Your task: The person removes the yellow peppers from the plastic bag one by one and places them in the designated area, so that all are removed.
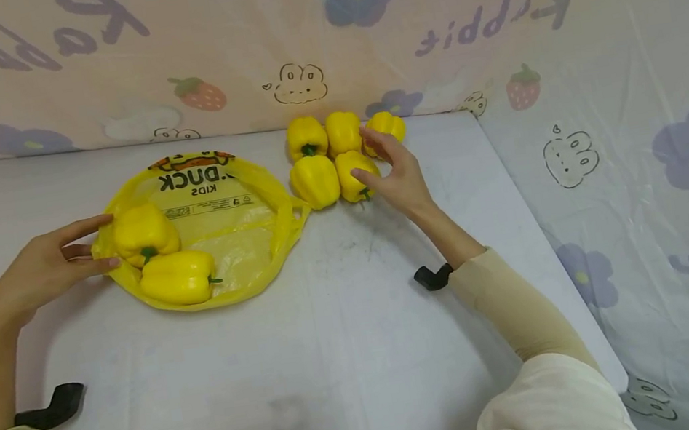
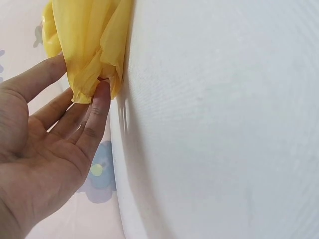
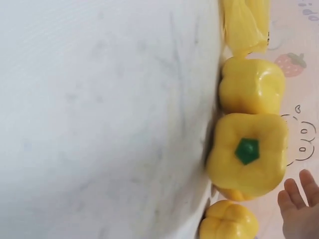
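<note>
A yellow plastic bag (image 1: 229, 242) with dark print lies spread on the table, its mouth toward me. Two yellow bell peppers, one upright (image 1: 145, 232) and one on its side (image 1: 178, 279), sit at its left part. My left hand (image 1: 38, 269) touches the bag's left end with extended fingers, as the left wrist view shows at the gathered plastic (image 2: 92, 64). Several more yellow bell peppers (image 1: 315, 182) stand grouped right of the bag. My right hand (image 1: 404, 181) is spread beside the nearest right pepper (image 1: 355, 175); in the right wrist view its fingers stand apart from the green-stemmed pepper (image 3: 239, 172).
The white table (image 1: 313, 366) ends at a patterned curtain (image 1: 226, 33) at the back and right. A black curved piece sits at each wrist, the left one (image 1: 57, 406) and the right one (image 1: 433, 277). Faint dark smudges mark the tabletop.
</note>
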Demonstrator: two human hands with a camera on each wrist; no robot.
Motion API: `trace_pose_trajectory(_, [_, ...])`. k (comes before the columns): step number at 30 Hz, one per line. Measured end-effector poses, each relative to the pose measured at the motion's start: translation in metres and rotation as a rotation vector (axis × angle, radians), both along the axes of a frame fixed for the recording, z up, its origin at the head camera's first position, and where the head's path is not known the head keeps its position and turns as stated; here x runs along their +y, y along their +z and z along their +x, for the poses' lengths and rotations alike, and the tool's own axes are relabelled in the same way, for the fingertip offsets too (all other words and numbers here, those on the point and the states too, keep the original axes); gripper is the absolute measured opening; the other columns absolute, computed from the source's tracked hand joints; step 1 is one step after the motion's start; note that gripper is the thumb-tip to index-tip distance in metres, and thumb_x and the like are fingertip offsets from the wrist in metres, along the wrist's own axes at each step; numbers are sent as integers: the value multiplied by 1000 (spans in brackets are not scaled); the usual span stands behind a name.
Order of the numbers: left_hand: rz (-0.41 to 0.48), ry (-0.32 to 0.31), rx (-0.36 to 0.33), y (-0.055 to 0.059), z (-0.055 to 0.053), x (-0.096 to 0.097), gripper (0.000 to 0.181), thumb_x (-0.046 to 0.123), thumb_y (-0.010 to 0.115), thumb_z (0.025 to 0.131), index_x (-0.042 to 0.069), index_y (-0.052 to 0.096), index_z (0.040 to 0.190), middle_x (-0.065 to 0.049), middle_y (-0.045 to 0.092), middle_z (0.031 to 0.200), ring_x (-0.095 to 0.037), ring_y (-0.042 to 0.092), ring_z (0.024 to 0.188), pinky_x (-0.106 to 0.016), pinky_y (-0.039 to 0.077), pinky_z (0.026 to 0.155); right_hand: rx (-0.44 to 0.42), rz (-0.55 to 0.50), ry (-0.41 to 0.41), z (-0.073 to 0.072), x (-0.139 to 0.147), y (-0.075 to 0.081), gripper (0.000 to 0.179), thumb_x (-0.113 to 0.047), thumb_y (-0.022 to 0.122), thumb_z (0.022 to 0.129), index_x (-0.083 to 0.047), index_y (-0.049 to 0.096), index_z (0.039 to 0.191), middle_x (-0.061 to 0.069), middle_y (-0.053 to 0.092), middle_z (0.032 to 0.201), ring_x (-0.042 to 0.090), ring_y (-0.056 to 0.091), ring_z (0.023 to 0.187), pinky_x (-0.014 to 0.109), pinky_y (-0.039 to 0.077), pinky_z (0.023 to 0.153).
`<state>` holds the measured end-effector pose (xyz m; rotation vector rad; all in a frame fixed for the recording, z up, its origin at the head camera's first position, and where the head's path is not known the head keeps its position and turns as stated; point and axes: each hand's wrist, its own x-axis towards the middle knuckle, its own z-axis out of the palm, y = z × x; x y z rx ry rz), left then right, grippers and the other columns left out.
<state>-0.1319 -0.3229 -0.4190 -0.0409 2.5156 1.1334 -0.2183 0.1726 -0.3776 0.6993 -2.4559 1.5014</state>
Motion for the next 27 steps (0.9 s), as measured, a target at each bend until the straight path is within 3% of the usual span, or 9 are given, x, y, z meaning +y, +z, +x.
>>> trace_pose_trajectory(6, [-3,1,1,0,1,0,88,45,70,91,13,24,159,-33,30,153,-50,42,127,-71,36,97,7,-51,58,2,-14,8,57,5,73,84,9,51,136,28,52,137,41,49,125,50,38,110])
trace_pose_trajectory(12, [7,7,-10,1,1,-1,90,46,71,91,15,22,159,-33,31,152,-47,42,127,-72,33,99,37,-85,141,3,-29,10,54,6,73,84,10,53,134,26,54,135,31,52,123,49,39,110])
trace_pose_trajectory(21, [10,7,2,0,0,-2,88,45,71,91,15,23,159,-33,30,153,-49,41,127,-74,32,98,57,-41,243,9,-58,11,56,6,75,83,14,51,134,27,55,135,35,54,122,49,41,108])
trace_pose_trajectory(27, [6,14,13,0,-1,-1,89,44,71,91,15,22,159,-35,31,152,-51,42,127,-75,31,98,6,-34,309,-3,-81,-16,64,1,76,84,6,49,142,19,52,143,32,51,127,45,39,111])
